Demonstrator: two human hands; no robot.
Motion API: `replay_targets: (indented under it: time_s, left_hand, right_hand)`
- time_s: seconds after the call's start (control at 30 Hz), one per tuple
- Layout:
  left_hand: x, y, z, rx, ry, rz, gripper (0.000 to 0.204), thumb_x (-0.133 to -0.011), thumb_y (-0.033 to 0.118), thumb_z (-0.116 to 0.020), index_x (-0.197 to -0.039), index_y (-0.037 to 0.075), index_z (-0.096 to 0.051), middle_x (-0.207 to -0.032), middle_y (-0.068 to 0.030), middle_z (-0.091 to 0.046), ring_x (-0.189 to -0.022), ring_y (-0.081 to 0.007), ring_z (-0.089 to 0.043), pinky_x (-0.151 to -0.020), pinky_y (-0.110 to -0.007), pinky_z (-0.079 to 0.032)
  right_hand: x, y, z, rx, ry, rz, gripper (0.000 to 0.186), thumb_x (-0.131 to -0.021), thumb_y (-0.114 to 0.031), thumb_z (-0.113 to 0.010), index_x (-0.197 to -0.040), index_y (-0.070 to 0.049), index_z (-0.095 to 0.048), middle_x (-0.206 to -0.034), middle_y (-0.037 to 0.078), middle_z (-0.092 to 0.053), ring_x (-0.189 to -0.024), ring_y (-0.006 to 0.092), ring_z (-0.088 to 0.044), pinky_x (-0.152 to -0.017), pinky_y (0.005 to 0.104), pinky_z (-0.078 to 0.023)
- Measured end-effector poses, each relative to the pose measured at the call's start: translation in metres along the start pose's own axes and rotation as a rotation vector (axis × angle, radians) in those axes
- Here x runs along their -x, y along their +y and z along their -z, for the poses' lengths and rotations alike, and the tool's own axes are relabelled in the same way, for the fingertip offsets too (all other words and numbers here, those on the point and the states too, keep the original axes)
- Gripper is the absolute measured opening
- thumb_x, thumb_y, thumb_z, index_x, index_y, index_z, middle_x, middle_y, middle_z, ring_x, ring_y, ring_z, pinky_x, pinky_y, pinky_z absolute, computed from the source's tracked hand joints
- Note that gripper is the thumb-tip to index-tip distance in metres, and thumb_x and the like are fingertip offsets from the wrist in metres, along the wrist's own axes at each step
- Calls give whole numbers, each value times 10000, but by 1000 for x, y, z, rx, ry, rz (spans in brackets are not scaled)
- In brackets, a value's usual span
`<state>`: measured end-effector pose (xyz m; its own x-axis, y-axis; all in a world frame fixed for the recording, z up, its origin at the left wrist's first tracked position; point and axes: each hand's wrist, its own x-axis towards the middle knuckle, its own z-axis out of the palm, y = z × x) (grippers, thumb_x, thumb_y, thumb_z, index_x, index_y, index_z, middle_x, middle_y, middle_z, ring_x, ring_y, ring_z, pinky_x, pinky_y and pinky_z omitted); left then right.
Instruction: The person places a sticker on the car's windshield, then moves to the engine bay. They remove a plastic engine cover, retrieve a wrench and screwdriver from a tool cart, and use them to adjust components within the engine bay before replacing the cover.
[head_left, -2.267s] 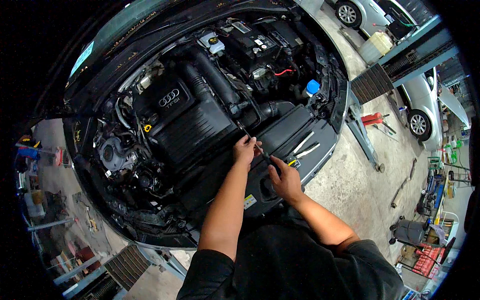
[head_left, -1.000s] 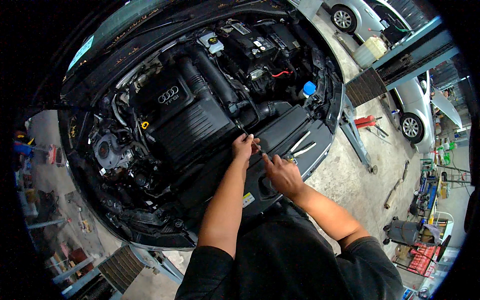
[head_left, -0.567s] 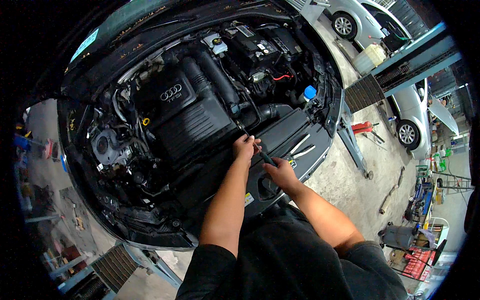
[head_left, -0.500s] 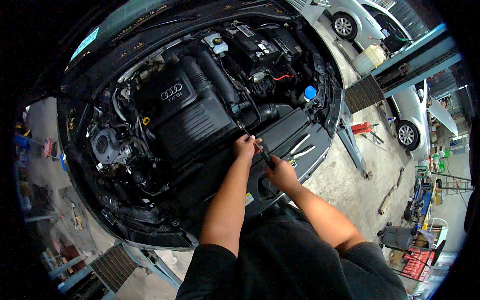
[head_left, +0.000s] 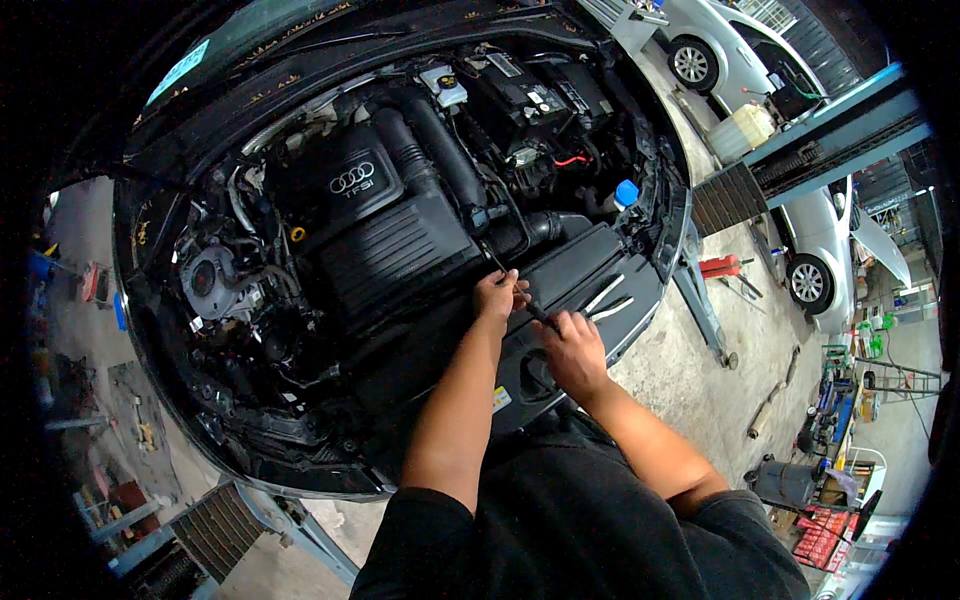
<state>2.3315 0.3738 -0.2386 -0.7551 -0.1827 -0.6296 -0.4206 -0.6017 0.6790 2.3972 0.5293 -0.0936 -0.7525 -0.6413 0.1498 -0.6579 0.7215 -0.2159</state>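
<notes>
A screwdriver [head_left: 537, 313] with a dark handle slants across the front edge of a black engine cover [head_left: 400, 250]. My left hand [head_left: 495, 296] pinches its thin shaft close to the cover's front right corner. Around the handle, nearer my body, close the fingers of my right hand [head_left: 576, 352]. The shaft points away from me to a spot beside the black air duct [head_left: 545, 228]; its tip is too small to make out there. Just right of my right hand, a tool with two pale arms [head_left: 610, 296] lies on the black front panel [head_left: 575, 265].
Farther back in the engine bay are a battery [head_left: 515, 95] and a white fluid reservoir [head_left: 445, 88]. A blue cap [head_left: 626, 193] stands at the right. Beyond the car are a lift post [head_left: 830, 130], a lift arm [head_left: 700, 305] and a red jack [head_left: 720, 267] on the floor.
My right hand has shifted its grip on the screwdriver's handle, its fingers now lying more over the top. The left hand stays on the shaft. The whole view has shifted slightly.
</notes>
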Motion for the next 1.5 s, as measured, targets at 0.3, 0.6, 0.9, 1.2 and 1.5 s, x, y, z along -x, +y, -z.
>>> replay_targets:
  time_s: [0.3,0.6,0.9,1.2,1.5]
  left_hand:
    - [-6,-3,1,24,4,-3,206,-1053,199,-580,-1156,30,-636,-910,-112,-771,-600,-177,-690,-505,-299,-548]
    - [-2,2,1,66,19,3,220,-1056,204,-580,-1167,21,-631,-951,-130,-774,-603,-177,-693,-501,-289,-542]
    - [-7,1,7,83,8,-8,194,-1029,221,-638,-1125,54,-613,-999,-120,-779,-668,-187,-714,-594,-322,-588]
    - [-2,6,6,119,52,35,179,-1027,237,-640,-1125,89,-617,-988,-104,-781,-656,-191,-710,-575,-321,-567]
    - [-4,5,9,119,44,21,166,-1029,226,-623,-1127,94,-645,-995,-99,-774,-687,-201,-705,-622,-348,-577]
  right_hand:
    - [6,1,1,-11,-118,-176,413,-875,-292,-720,-1212,-91,-594,-1023,90,-638,-926,327,-656,-800,427,-561]
    - [7,7,-6,-77,-18,-105,463,-787,-236,-807,-1168,-78,-597,-1023,107,-584,-953,335,-637,-784,436,-549]
    - [3,5,-3,-94,-64,-133,489,-810,-248,-785,-1217,-62,-589,-1063,125,-595,-974,335,-644,-802,434,-555]
    - [-2,5,-1,-83,-55,-85,477,-828,-237,-773,-1222,-44,-584,-1019,136,-598,-934,336,-644,-795,429,-536]
    - [-2,2,1,5,-91,-72,518,-863,-312,-748,-1276,-50,-576,-1038,116,-621,-999,298,-646,-828,418,-504]
